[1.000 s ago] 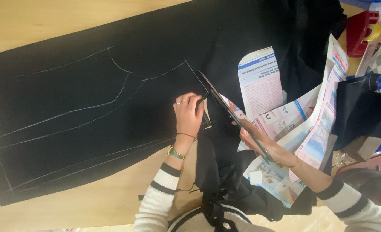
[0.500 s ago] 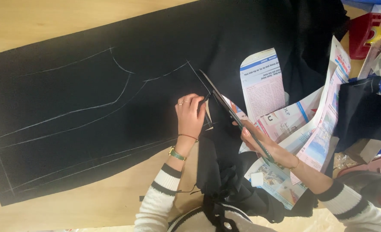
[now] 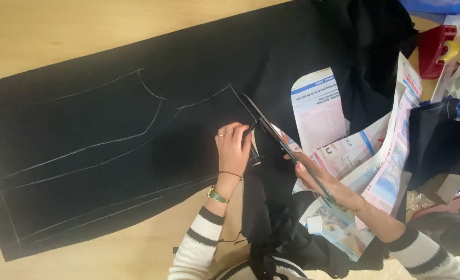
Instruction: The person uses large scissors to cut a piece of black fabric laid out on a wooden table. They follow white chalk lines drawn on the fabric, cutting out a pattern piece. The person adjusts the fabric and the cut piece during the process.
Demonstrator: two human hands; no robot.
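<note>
Fingers of your left hand [image 3: 233, 148] lie flat and close together on the black fabric [image 3: 136, 140], pressing it down just left of the cut edge, right where it was half a second ago. Your right hand [image 3: 318, 179] is closed around the handles of the scissors [image 3: 284, 145], and the long blades point up and to the left along the slanted chalk line [image 3: 243, 101], their tips near its upper end. The blades are slightly parted, with the cloth at their base just beside your left fingertips. Compared with a second ago, your scissors have hardly advanced; the tip sits at much the same spot on the line, and your left hand has shifted only a touch.

Your fabric is spread across the wooden table [image 3: 58, 31], with white chalk outlines running over its left half. Under your right wrist lie folded newspaper sheets [image 3: 339, 150], partly covering more dark cloth. Near the top right corner stands a red plastic object [image 3: 435, 49].
</note>
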